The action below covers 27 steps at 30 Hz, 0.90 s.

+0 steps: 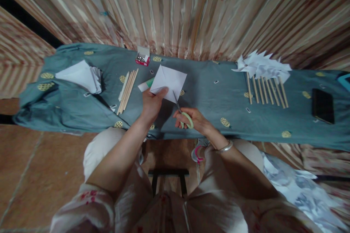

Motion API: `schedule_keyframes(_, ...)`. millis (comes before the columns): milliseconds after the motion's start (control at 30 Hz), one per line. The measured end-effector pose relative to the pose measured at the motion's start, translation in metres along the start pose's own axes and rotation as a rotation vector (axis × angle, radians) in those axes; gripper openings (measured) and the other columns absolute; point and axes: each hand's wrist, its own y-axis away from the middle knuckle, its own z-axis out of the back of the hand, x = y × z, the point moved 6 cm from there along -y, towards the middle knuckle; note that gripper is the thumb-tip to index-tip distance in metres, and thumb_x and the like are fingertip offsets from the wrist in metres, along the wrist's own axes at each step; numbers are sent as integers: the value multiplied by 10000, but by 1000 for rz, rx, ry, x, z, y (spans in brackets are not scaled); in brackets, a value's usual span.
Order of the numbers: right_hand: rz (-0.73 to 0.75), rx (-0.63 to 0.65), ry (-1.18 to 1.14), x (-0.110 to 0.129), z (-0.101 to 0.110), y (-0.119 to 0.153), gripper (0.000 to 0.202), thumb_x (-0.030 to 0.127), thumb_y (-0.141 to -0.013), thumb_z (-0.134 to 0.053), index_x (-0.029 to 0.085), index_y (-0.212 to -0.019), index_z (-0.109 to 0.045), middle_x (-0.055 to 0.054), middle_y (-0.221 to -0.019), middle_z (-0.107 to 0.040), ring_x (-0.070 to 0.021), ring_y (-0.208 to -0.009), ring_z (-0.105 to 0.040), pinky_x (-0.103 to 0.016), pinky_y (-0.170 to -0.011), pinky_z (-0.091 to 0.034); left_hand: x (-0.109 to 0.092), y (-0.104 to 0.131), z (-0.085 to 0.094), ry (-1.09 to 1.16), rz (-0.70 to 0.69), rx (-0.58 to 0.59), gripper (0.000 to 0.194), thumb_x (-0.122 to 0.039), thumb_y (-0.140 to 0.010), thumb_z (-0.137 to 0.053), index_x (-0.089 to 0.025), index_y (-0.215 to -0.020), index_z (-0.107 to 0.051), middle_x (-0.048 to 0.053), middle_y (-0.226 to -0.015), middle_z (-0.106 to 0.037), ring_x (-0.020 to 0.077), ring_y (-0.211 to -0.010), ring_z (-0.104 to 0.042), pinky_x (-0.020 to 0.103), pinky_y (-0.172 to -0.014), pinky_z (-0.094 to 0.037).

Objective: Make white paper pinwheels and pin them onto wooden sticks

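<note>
Nearest, we find the right hand (195,119) curled around the green handles of the scissors (187,120), blades at the sheet's near edge. The left hand (151,105) pinches the square white sheet (176,76), thumb on top; its fingers beneath we cannot see. Left of it we note wooden sticks (128,93), then a paper stack (78,74). Farther back: white pinwheels (264,65) at right, a small red box (143,59), then the striped curtain (177,14).
</note>
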Motion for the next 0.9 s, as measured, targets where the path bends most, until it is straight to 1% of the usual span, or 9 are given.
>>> schedule_keyframes(100, 1, -4, 7, -1, 0, 0, 472, 569, -585, -842, 179, -759, -641, 35, -549, -656, -80, -480, -565, -181, -450, -408, -1, 0, 0, 18, -3, 1, 190, -309, -640, -795, -183, -760, -719, 14, -840, -747, 189, -798, -660, 307, -775, -527)
schedule_keyframes(300, 37, 6, 23, -1, 0, 0, 439, 564, -633, -818, 181, -757, -644, 33, -549, -648, -87, -491, -575, -193, -473, -428, 0, -1, 1, 7, 10, -11, 217, -314, -627, -809, -192, -782, -718, 8, -806, -739, 192, -786, -665, 309, -756, -525)
schedule_keyframes(533, 39, 9, 19, 1, 0, 1, 421, 529, -606, -849, 186, -733, -641, 51, -517, -637, -80, -464, -561, -185, -454, -419, 0, -1, 2, -14, 8, -9, 187, -308, -642, -797, -203, -777, -720, 12, -833, -747, 212, -836, -675, 321, -762, -533)
schedule_keyframes(667, 37, 7, 19, 2, -1, 1, 436, 546, -597, -846, 183, -714, -635, 55, -503, -630, -75, -449, -554, -183, -453, -416, 0, -1, 2, -5, 0, -8, 181, -300, -644, -796, -205, -781, -726, 16, -840, -751, 207, -812, -673, 326, -764, -537)
schedule_keyframes(900, 33, -7, 18, 1, 0, 1, 452, 540, -570, -861, 177, -715, -634, 53, -497, -629, -72, -446, -544, -179, -444, -394, 0, -1, 2, 3, 3, -7, 163, -293, -659, -801, -213, -782, -730, 17, -872, -758, 212, -860, -689, 334, -784, -539)
